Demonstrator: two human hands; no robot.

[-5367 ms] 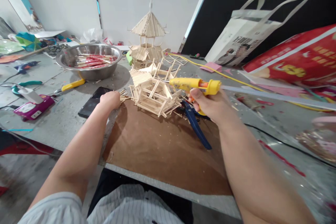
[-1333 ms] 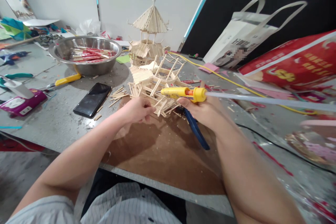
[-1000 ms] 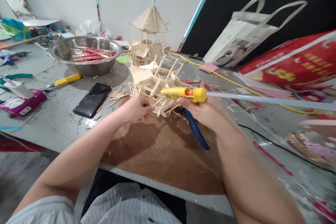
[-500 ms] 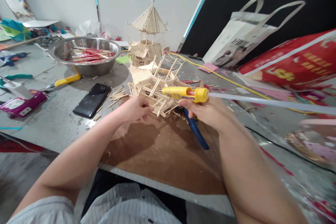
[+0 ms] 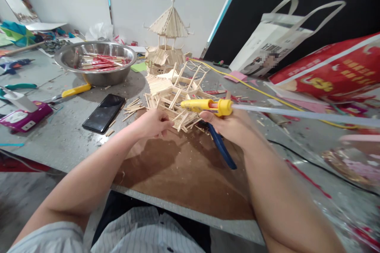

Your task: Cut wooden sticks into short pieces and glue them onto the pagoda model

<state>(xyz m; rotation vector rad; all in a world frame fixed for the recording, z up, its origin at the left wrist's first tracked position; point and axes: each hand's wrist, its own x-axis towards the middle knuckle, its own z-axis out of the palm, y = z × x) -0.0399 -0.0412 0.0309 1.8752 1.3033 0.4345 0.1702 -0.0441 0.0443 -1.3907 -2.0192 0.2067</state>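
Note:
My right hand (image 5: 230, 124) is wrapped round a yellow hot glue gun (image 5: 204, 106), its nozzle pointing left over a pale wooden stick model (image 5: 181, 91). A long clear glue stick (image 5: 282, 112) runs out of the gun's back end. My left hand (image 5: 156, 123) is closed at the model's near left edge, with thumb and fingertips pinched together; whatever they hold is too small or hidden to make out. Under the right hand, blue-handled pliers (image 5: 221, 148) lie on a brown board (image 5: 184, 182).
Behind stands a stick pagoda (image 5: 169, 31). To the left are a steel bowl (image 5: 103, 81) of red-wrapped sticks, a yellow cutter (image 5: 76, 91), a phone (image 5: 103, 113) and a purple power socket (image 5: 28, 116). Loose sticks (image 5: 133, 107) lie beside the model. A yellow cord (image 5: 252, 87) and bags (image 5: 273, 43) are at right.
My right hand and the glue gun have shifted slightly left, bringing the nozzle further over the stick model. My left hand has stayed in place.

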